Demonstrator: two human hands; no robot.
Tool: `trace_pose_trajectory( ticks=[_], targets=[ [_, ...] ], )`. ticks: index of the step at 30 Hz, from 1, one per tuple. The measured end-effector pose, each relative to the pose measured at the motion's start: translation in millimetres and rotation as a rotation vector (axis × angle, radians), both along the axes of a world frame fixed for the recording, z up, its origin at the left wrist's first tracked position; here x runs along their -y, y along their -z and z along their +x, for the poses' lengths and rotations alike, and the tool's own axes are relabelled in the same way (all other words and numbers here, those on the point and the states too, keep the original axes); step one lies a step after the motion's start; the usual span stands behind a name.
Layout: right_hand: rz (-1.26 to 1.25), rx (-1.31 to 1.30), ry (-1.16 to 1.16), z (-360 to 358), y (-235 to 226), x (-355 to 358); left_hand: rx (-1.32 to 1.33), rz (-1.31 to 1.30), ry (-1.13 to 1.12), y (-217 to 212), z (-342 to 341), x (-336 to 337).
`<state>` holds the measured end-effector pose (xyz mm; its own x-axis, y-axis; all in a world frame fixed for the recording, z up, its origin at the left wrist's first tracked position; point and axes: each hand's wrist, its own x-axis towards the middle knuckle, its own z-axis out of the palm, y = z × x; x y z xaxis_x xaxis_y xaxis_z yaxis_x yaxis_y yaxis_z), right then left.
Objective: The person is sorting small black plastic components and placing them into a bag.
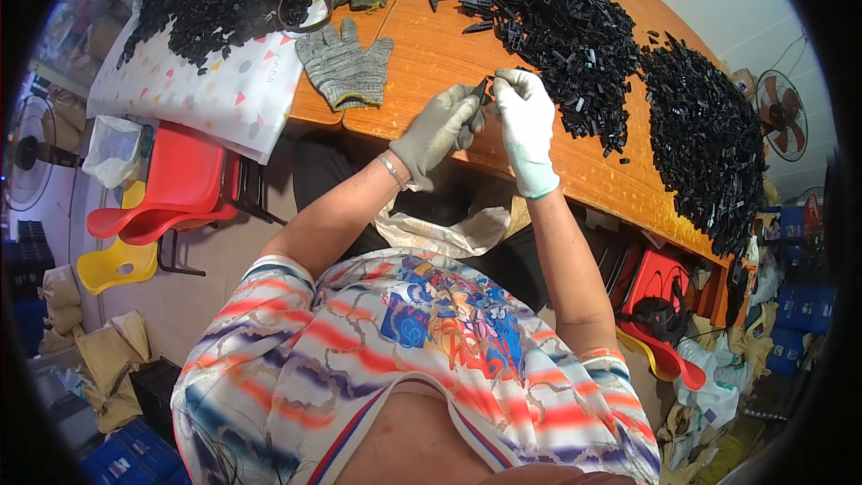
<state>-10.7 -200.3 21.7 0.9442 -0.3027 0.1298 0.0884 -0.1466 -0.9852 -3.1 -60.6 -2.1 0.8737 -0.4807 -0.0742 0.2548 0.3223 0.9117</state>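
My left hand (438, 131), in a grey glove, is closed and pinches a small black plastic part (481, 88) above the near edge of the wooden table (422, 63). Close beside it, my right hand (528, 119) in a white glove has its fingertips pressed together at the part's upper end. Whatever those fingertips grip is too small to make out. A large heap of black plastic parts (575, 45) lies just beyond my hands. To the left, a grey knitted glove (346, 65) rests flat on the table.
A second heap of black parts (705, 139) covers the table's right end. Smaller black pieces (202, 18) lie on a patterned sheet (215, 94) at the left. Red chairs (184, 184) stand by the table, and a whitish sack (444, 232) sits open below my hands.
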Motion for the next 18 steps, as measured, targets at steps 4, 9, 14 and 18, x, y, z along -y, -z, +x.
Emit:
trace_pose_trajectory(
  ticks=[4,9,14,18],
  targets=[
    [-0.012,0.014,-0.012,0,3,0,-0.003,0.019,-0.011,-4,-2,1],
    [-0.053,-0.015,-0.052,-1,4,2,-0.005,0.050,-0.030,-4,-5,2],
    [-0.402,-0.152,-0.098,-1,-8,0,-0.008,0.129,-0.097,-5,-8,3],
    [-0.750,-0.131,-0.108,-2,-16,-6,-0.006,0.176,-0.197,4,-6,13]
  ],
)
